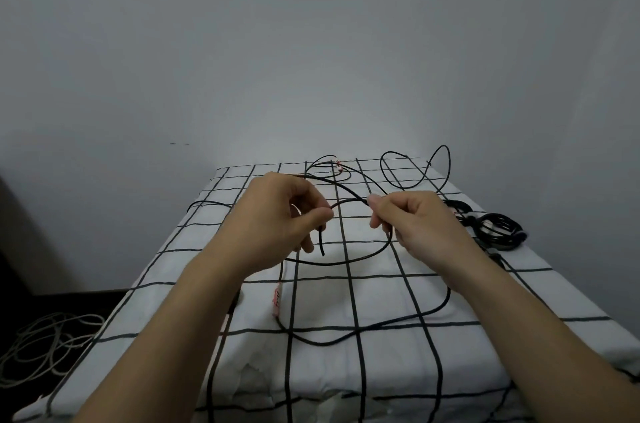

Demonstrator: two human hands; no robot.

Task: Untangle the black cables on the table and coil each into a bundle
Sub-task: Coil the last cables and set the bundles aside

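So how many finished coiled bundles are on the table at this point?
1. A coiled black bundle lies near the table's right edge, beyond the right hand. The loose cable elsewhere is uncoiled. The right arm may hide more.

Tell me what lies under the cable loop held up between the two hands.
Under the black cable, pinched by the left hand and right hand, lies the checked cloth. The hands and forearms hide whatever lies beneath them.

No writing can be read; marks on the red-and-white tag (278,299) on a black cable (329,264) are blurred.
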